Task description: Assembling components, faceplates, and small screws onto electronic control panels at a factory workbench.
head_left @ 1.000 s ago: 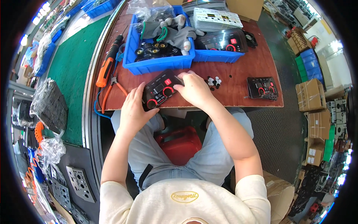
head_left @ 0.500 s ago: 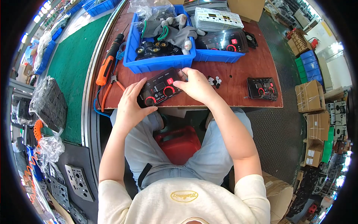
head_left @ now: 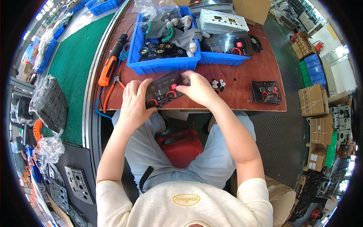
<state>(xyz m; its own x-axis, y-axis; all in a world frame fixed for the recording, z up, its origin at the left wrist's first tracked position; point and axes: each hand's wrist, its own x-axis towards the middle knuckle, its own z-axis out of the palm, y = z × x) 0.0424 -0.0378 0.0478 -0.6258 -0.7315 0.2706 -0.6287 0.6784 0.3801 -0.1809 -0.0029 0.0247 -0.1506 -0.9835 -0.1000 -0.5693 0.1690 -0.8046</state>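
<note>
Between both hands I hold a black control panel (head_left: pixel 163 89) with red dial rings and a red square, tilted above the table's near edge. My left hand (head_left: pixel 135 96) grips its left end, thumb below and fingers over the upper edge. My right hand (head_left: pixel 197 87) pinches its right end, with the thumb on the face beside the red square. Small white and black knob-like pieces (head_left: pixel 218 84) lie on the table to the right of my right hand. Farther right rests a stack of similar black panels (head_left: pixel 266 92).
A blue bin (head_left: pixel 162 65) behind the panel holds black knobs and grey gloves. Next to it, another blue bin (head_left: pixel 223 59) holds more panels, with stacked white plates (head_left: pixel 223 22) behind. An orange power screwdriver (head_left: pixel 108 70) and orange-handled pliers (head_left: pixel 113 86) lie at left.
The panel and both hands have shifted slightly to the right. My grip on both ends stays the same.
</note>
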